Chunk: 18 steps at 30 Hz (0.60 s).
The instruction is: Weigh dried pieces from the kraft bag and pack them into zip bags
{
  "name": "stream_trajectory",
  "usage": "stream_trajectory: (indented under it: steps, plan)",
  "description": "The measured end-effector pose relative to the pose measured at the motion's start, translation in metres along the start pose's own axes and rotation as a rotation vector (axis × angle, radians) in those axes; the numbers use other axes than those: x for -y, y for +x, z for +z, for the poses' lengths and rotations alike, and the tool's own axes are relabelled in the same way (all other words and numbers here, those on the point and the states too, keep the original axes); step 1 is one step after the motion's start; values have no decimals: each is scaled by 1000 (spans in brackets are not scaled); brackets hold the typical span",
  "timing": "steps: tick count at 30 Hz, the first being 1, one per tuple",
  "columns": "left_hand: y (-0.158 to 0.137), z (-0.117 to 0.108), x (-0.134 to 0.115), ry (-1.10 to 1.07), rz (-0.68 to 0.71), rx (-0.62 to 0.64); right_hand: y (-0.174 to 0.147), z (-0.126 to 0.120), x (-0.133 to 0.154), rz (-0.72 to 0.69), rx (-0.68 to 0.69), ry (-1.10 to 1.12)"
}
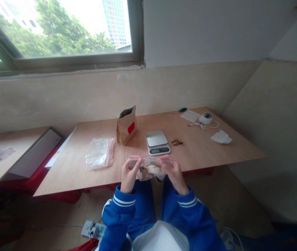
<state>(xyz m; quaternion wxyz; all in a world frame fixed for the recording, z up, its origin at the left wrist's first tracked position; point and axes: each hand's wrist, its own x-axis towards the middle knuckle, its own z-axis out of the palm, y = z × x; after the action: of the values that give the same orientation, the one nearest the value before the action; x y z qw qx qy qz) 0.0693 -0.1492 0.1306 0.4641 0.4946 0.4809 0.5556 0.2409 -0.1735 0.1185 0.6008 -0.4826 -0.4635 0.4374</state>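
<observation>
A clear zip bag (pixel 149 169) with a red strip along its top hangs between my two hands at the table's front edge. Pale and brown pieces lie inside; their kind I cannot make out. My left hand (pixel 130 173) pinches one top corner, thumb on the strip. On the other corner my right hand (pixel 173 172) is closed in the same way. Just beyond the bag sits a white kitchen scale (pixel 157 141) with a bare metal plate. Right of it lies a small brown dried piece (pixel 177 142).
A brown paper pouch (pixel 125 127) with a red label stands open at the back. Empty zip bags (pixel 99 152) lie left. At right are a small white fan-like device (pixel 206 118) with its cable, a crumpled white tissue (pixel 221 137) and a green-handled tool (pixel 183 109). A power strip (pixel 94 230) lies below.
</observation>
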Motion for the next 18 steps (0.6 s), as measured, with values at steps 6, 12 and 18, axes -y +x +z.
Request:
stream_trajectory:
  steps: [6,12,18]
  plan:
    - [0,4,-3,4,7,118,-1,5,4,-29,-79,-37]
    - [0,5,-11,68,34,112,-3,7,1,-43,-115,-42]
    - [-2,5,-6,32,-5,98,-1,6,1,15,17,36]
